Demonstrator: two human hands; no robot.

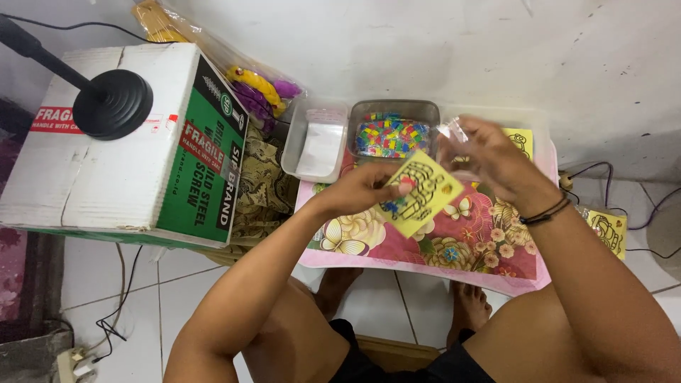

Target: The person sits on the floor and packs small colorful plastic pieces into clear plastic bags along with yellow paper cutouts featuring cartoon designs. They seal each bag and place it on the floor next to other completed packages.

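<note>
Left hand (369,188) pinches a yellow printed card (420,193) by its edge, held up over the floral tabletop (425,248). Right hand (493,156) is closed around a clear plastic sleeve (454,135) just beside it; that limp film could buckle or slide off the card's corner. Beyond sits a tray of colourful beads (392,135), close enough to be knocked and spilled

Bright, even indoor light w/ soft shadows under the surface (425,266) and by the cardboard box (106,142), mild glare on the far white wall (425,42), slight motion blur on right hand (489,152), wide-angle bending at edges.
</note>
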